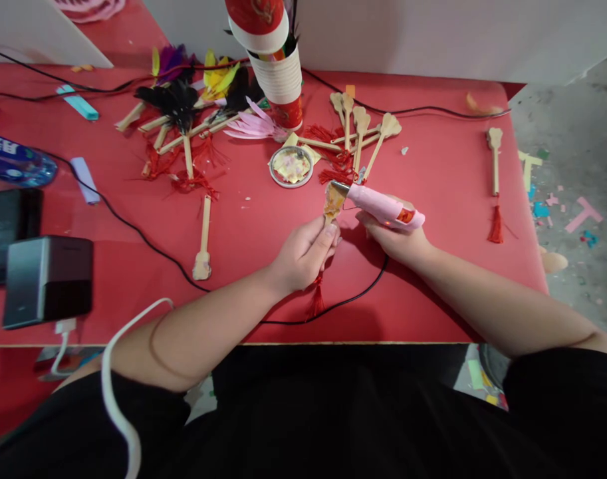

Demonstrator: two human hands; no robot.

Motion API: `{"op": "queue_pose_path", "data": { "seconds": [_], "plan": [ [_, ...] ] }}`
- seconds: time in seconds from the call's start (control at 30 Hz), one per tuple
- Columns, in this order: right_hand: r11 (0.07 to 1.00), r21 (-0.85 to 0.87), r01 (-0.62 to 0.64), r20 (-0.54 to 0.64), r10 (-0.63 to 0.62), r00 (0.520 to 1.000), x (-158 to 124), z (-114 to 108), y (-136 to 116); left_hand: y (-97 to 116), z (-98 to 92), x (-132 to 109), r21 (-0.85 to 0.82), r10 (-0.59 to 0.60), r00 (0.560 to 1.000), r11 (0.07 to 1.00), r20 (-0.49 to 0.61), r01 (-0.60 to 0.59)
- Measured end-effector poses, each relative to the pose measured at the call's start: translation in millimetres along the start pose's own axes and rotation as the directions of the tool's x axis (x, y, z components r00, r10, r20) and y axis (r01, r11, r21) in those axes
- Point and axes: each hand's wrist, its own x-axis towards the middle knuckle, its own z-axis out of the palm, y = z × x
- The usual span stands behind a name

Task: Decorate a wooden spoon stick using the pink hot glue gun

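Note:
My left hand (316, 249) is closed round the handle of a small wooden fan-shaped stick (334, 203). Its wide head points away from me and looks coated with something yellowish, and a red tassel (316, 301) hangs below my fist. My right hand (390, 229) grips a pink glue gun (377, 203). The metal nozzle of the gun touches, or nearly touches, the stick's head. The fingers round the gun's grip are partly hidden by its body. Just beyond lies a round tin (292, 166) with yellow and pinkish scraps.
Wooden sticks with red tassels (360, 133) lie behind the gun; single ones are at left (203, 239) and right (494, 163). Feathered sticks (186, 120) and stacked paper cups (278, 80) stand at the back. A black cord (333, 313) crosses the red table. A bottle (18, 159) lies left.

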Motion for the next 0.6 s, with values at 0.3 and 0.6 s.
{"op": "queue_pose_path", "data": {
  "seconds": [0.3,0.6],
  "plan": [
    [0.999,-0.016,0.043,0.019,-0.043,0.999,0.6,1.3,-3.9,11.2,-2.1,0.7,0.221,0.068,0.997,0.974,-0.044,-0.057],
    [1.0,-0.018,0.022,0.025,-0.022,0.999,0.7,1.1,-6.6,8.2,-3.5,0.2,0.332,0.117,0.991,0.939,-0.061,-0.091]
  ]
}}
